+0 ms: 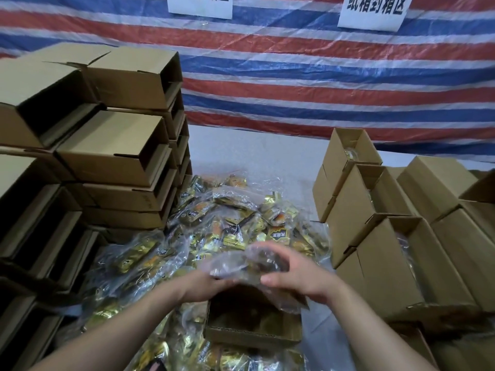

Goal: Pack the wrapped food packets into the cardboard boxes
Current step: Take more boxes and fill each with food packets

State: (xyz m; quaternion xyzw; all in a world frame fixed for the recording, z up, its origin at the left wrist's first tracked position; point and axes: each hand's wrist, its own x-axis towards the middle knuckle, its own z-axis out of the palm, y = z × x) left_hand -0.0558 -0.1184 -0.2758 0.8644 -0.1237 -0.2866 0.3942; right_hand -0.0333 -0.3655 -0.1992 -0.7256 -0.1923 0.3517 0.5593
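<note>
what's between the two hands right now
In the head view, a clear plastic bag of packets spans the left hand and right hand, above the open cardboard box.

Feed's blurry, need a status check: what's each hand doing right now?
Left hand: grips the clear plastic bag over the open box.
Right hand: holds the same bag's other side.

Box stacks (112, 156) flanking packet heap (235, 218)

Two bare forearms, left grip (206, 286) and right grip (297, 274) (no sleeves, rings or gloves visible)
</note>
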